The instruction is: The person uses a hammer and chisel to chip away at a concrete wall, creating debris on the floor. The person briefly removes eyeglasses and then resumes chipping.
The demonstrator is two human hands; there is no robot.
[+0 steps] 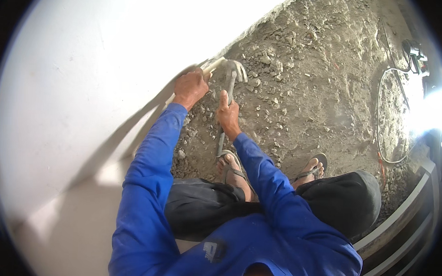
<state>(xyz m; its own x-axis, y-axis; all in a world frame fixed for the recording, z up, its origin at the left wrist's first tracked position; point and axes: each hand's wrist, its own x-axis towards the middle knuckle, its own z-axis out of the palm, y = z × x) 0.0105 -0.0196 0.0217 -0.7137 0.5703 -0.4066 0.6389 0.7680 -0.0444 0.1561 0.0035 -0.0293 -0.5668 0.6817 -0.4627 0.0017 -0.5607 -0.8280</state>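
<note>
My left hand (191, 86) is closed around a pale strip (213, 66), perhaps wood, low along the white wall (99, 60). Part of the strip is hidden under the fingers. In my right hand (228, 114) is a claw hammer (231, 81), gripped partway up its handle with the thumb laid along it. The hammer's head lies close to the strip's far end, its claw curving to the right. Whether the two touch, I cannot tell. The handle's lower end comes down near my left foot (232, 171).
Broken rubble (271, 63) covers the rough dirt floor (316, 115). A lamp-like device (415, 57) stands at the right with a looping cable (379, 107), near bright glare. Metal rails (393, 228) stand at lower right. My right sandalled foot (311, 170) rests on the dirt.
</note>
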